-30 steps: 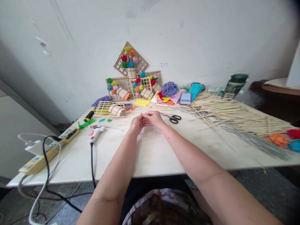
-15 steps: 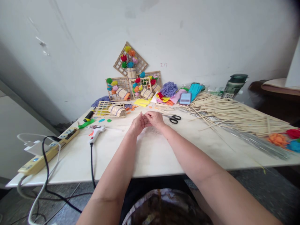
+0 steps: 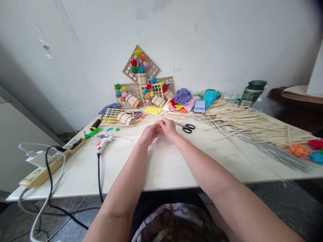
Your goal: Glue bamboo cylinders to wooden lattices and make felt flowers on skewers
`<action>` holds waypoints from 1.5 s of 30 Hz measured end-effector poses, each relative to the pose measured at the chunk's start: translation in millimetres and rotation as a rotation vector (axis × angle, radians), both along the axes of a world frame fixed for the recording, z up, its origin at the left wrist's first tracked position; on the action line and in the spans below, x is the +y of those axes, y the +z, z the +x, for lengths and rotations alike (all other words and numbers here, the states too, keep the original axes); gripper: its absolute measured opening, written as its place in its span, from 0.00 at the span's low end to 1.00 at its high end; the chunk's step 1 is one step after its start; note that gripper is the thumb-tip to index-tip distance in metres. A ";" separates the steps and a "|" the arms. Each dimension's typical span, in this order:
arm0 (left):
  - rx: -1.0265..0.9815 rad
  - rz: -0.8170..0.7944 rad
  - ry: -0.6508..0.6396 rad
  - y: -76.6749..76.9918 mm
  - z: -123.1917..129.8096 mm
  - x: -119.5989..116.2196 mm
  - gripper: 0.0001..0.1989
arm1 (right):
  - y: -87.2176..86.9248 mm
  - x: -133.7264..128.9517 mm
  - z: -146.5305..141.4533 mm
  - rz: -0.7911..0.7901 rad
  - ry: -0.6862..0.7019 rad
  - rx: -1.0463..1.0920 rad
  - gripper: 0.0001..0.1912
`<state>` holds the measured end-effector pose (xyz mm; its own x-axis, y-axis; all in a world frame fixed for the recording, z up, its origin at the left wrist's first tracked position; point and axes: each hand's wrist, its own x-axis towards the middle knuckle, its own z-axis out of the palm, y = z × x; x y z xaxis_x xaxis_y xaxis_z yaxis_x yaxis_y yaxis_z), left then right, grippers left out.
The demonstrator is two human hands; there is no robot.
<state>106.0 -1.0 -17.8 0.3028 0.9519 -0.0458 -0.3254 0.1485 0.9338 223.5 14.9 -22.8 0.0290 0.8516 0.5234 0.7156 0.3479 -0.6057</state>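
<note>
1. Head view: left hand [image 3: 150,132] and right hand [image 3: 168,128] meet over tabletop [image 3: 169,168]; can't tell either grip, any workpiece hidden between.
2. Scissors [image 3: 188,128] beside right hand.
3. Upright lattices [image 3: 148,57] look done, flowers on.
4. Front lattice [image 3: 111,117] looks unfinished: cup [image 3: 126,118], no flowers.

Lit softly and rather coolly from a source out of view, bright across the white table [image 3: 166,168] and pale on the wall [image 3: 214,40], greyer toward the wall's lower left, and dim on the floor [image 3: 275,200] beneath. Shadowed faintly, soft-edged, beside the forearms [image 3: 130,176]. Stretched by wide-angle distortion toward the margins, blackened at the upper right corner, blocked out by pixels over a light-blue item [image 3: 200,106], and too soft to show fine detail between left hand [image 3: 150,132] and right hand [image 3: 168,127].
</note>
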 end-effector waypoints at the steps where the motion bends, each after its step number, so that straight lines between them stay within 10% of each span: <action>1: 0.008 0.001 0.014 -0.3 -0.6 0.1 0.12 | 0.0 0.4 1.0 -0.005 -0.010 0.007 0.15; 18: 0.213 0.172 0.266 -10.8 -6.3 2.8 0.15 | 5.5 1.2 3.4 -0.047 0.074 0.163 0.14; 30: 0.248 0.300 0.186 -13.2 -2.6 3.6 0.09 | -8.8 9.4 0.4 -0.115 0.291 0.309 0.09; 45: 0.153 0.332 0.295 -5.5 -3.4 2.4 0.18 | -9.8 15.2 12.2 -0.096 0.112 0.318 0.20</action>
<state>102.6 1.4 -23.3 0.0309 0.9670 0.2530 -0.1637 -0.2448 0.9556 235.6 30.1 -32.6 0.0816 0.9035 0.4207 0.4470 0.3441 -0.8257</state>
